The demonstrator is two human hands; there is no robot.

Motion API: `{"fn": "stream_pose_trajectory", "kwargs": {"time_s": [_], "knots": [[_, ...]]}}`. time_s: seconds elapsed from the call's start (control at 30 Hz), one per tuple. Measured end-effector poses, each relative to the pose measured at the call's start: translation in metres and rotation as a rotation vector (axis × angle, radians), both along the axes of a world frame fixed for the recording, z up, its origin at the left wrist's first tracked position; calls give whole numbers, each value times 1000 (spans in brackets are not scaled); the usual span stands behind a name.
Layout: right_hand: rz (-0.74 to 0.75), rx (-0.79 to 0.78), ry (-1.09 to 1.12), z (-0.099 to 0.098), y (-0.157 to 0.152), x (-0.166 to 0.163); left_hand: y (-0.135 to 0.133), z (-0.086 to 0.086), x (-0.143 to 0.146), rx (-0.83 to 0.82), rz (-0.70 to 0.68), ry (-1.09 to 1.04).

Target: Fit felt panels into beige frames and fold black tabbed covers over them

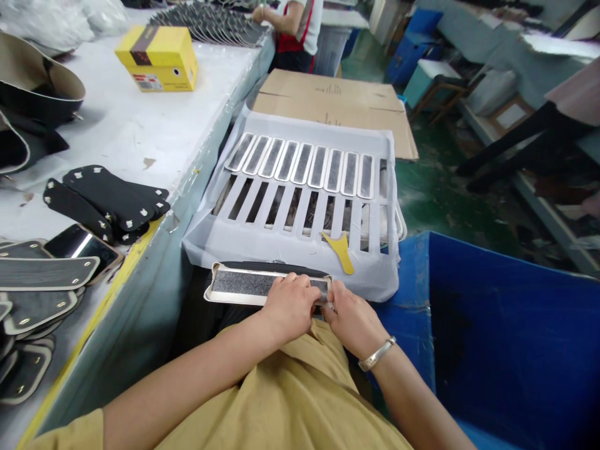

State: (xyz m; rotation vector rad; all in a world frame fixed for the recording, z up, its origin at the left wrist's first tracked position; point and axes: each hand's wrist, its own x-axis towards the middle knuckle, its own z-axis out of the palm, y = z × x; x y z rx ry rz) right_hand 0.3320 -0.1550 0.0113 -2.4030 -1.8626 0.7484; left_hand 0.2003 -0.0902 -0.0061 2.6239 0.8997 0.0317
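Observation:
A long panel (246, 285) with a dark grey speckled middle and a pale folded border lies crosswise at my lap, over a black edge. My left hand (291, 304) is on its right half, fingers bent and pressed onto the surface. At the panel's right end, my right hand (352, 314) pinches the corner of the border between thumb and fingers. Exactly what the fingertips do there is partly hidden. Just beyond the hands, a yellow forked piece (341, 252) lies on a slotted, white-covered rack (281, 247). Several similar grey-centred panels (300, 164) stand in a row on it.
To the left, a white-topped workbench (187, 119) carries black strap-like pieces (110, 200), grey panels with rivets (40, 275) and a yellow box (159, 59). A blue bin (429, 294) stands close on my right. Flat cardboard (328, 94) lies behind the rack. Another person (300, 25) is at the far bench.

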Motion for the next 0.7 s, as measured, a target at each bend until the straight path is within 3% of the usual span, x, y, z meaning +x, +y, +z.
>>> {"fn": "stream_pose_trajectory", "kwargs": {"time_s": [0.1,0.2,0.3,0.4,0.5,0.6,0.7], "knots": [[78,6,-52,3,0,-4,-4,4,0,9,17,-6],[139,78,-149,8,-6,-14,-5,10,-23,-63,36,-153],[189,200,-233,11,-17,-24,3,10,-80,-13,117,-373],[254,330,-210,8,-25,-31,16,2,-149,69,229,-361],[346,468,-107,1,-20,-43,26,-7,-194,16,215,-372],[452,570,22,-4,-1,-69,33,-12,-205,-28,196,-424],[509,572,129,-9,23,-100,38,-12,-201,-92,202,-461]]}}
